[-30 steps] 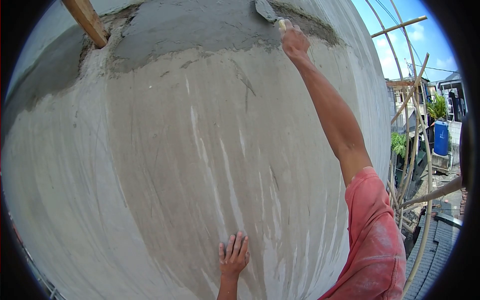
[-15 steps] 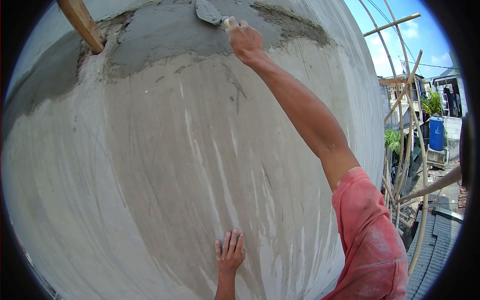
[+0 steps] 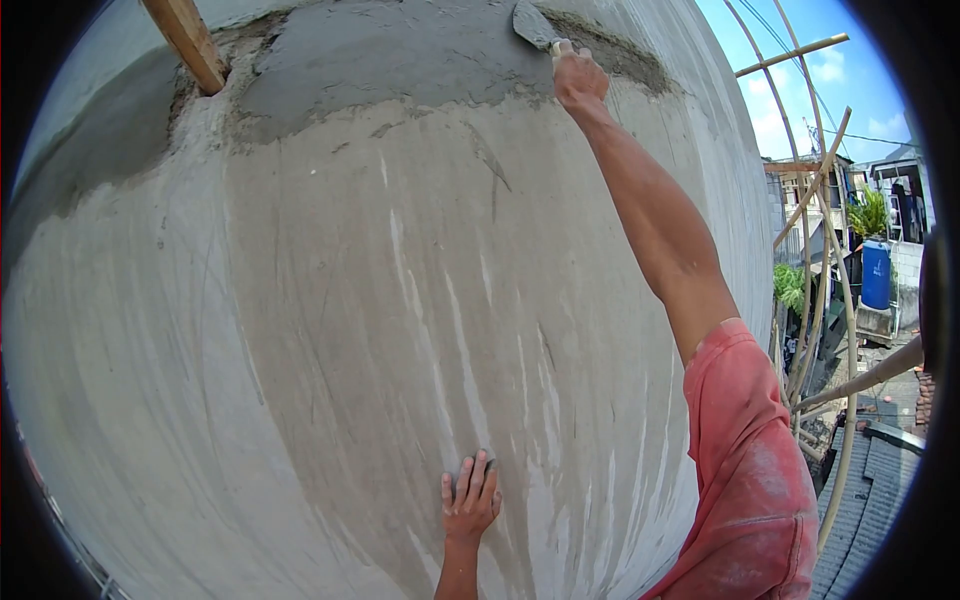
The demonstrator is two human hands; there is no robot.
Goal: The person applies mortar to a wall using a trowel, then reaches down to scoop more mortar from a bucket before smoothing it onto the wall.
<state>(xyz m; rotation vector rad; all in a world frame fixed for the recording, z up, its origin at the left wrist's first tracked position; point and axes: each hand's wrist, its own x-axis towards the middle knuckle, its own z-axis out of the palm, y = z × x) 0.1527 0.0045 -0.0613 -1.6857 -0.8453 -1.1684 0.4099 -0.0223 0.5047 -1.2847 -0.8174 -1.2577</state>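
Observation:
High on the wall, my right hand (image 3: 580, 80) is closed around the pale handle of a trowel (image 3: 533, 26). The blade lies at the wet grey mortar (image 3: 400, 55), close to a rough, unsmoothed strip of mortar (image 3: 615, 52) on its right. Low on the wall (image 3: 350, 300), my left hand (image 3: 470, 505) rests with its fingers stretched upward against the dry surface. Nothing shows in its grasp. Pale drip streaks run down the wall above and beside it.
A wooden beam (image 3: 188, 45) juts from the wall at upper left. Bamboo scaffold poles (image 3: 850, 390) stand on the right. Beyond them are a blue barrel (image 3: 875, 273), a green plant (image 3: 870, 212) and a corrugated roof (image 3: 870, 490) lower down.
My right hand has swept the trowel rightward along the wet mortar, toward the rough strip. My left hand stays on the wall in nearly the same spot; the view has shifted slightly.

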